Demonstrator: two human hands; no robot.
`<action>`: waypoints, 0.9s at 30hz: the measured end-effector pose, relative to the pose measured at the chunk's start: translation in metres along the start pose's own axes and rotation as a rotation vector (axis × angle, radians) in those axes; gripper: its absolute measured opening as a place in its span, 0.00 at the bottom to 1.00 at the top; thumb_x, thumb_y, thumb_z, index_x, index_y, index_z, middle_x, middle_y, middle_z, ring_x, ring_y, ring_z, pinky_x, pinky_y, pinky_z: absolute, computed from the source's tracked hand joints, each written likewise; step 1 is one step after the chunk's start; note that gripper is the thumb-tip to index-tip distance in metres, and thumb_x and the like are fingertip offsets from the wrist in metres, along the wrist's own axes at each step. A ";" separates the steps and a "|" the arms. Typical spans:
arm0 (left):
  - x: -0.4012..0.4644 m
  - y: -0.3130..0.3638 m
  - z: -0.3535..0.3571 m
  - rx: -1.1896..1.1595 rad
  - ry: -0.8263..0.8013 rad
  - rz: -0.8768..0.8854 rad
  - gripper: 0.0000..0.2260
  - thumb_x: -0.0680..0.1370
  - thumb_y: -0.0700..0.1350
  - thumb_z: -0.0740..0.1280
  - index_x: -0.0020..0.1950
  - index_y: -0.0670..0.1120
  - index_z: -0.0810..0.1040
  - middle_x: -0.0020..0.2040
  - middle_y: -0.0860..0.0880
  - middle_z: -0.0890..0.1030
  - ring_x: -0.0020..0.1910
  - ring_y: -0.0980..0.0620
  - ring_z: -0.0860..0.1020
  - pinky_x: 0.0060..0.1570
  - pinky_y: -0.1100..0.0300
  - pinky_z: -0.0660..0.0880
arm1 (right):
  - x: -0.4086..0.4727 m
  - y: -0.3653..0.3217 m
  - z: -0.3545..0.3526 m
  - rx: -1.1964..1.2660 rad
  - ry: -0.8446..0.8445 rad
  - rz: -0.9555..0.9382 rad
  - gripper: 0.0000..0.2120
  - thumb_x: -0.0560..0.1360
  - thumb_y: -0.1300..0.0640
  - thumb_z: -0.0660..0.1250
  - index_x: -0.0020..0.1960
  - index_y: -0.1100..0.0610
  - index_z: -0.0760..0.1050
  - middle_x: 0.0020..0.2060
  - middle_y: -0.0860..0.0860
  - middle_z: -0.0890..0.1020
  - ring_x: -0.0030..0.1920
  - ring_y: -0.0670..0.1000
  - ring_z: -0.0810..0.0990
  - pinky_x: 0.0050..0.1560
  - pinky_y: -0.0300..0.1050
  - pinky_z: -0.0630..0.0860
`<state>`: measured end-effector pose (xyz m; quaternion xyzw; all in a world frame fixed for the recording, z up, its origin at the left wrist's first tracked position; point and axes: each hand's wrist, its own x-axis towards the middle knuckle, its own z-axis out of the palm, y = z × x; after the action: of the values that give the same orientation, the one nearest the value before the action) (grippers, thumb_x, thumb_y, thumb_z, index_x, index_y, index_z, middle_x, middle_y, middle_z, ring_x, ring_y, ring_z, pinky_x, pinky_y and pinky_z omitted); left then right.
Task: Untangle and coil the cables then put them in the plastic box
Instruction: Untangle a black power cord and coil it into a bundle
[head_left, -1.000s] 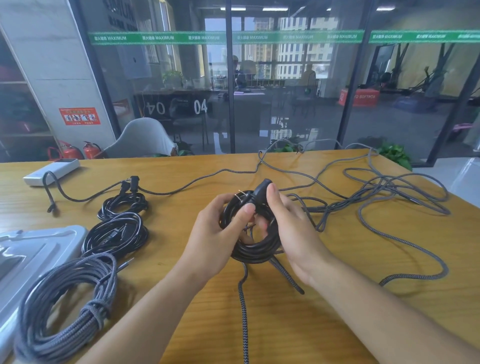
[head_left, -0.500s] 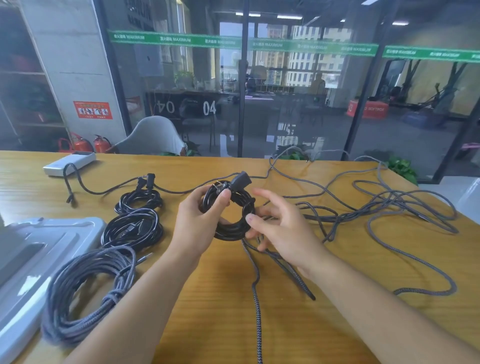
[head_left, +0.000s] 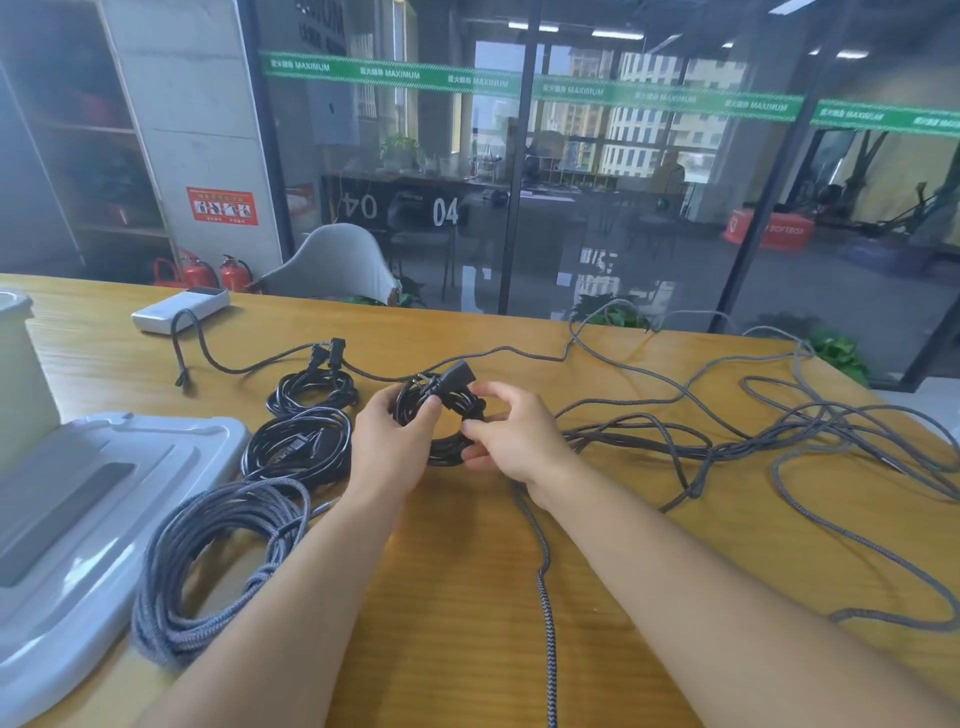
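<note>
Both hands at frame centre hold a small black cable coil (head_left: 447, 426) above the table (head_left: 467, 597): left hand (head_left: 387, 441) wraps it, right hand (head_left: 511, 441) seemingly pinches its edge; plug on top.

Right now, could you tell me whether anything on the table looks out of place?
Yes: the grey braided cables sprawl in a loose tangle across the table's right side, one strand running off the near edge, unlike the coils on the left.

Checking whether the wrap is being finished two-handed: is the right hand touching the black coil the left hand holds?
Touching. The head view shows the right hand's fingertips pinching the black coil at its right edge.
</note>
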<state>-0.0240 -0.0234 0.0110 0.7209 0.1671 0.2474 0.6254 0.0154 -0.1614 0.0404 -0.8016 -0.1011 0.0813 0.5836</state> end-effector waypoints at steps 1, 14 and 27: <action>0.002 -0.003 -0.001 0.032 0.004 -0.001 0.18 0.80 0.51 0.71 0.68 0.49 0.79 0.58 0.54 0.83 0.56 0.54 0.80 0.51 0.58 0.73 | 0.003 0.002 0.003 0.000 0.005 0.016 0.25 0.79 0.64 0.71 0.74 0.50 0.74 0.44 0.52 0.83 0.39 0.52 0.88 0.48 0.52 0.87; 0.004 -0.014 0.000 0.417 -0.030 0.057 0.30 0.82 0.45 0.69 0.83 0.44 0.62 0.80 0.47 0.67 0.80 0.48 0.64 0.78 0.53 0.61 | 0.012 0.015 0.015 -0.635 0.082 -0.199 0.27 0.80 0.45 0.71 0.76 0.53 0.73 0.65 0.54 0.82 0.64 0.58 0.80 0.59 0.50 0.77; 0.010 -0.019 -0.001 0.422 0.031 0.131 0.28 0.84 0.42 0.64 0.83 0.45 0.60 0.83 0.48 0.62 0.83 0.51 0.53 0.79 0.57 0.53 | 0.043 0.009 0.040 -0.694 0.025 -0.197 0.30 0.81 0.43 0.69 0.80 0.49 0.67 0.70 0.52 0.78 0.70 0.58 0.75 0.65 0.52 0.74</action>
<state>-0.0148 -0.0143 -0.0060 0.8412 0.1775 0.2579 0.4409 0.0474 -0.1161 0.0187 -0.9393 -0.1922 -0.0242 0.2831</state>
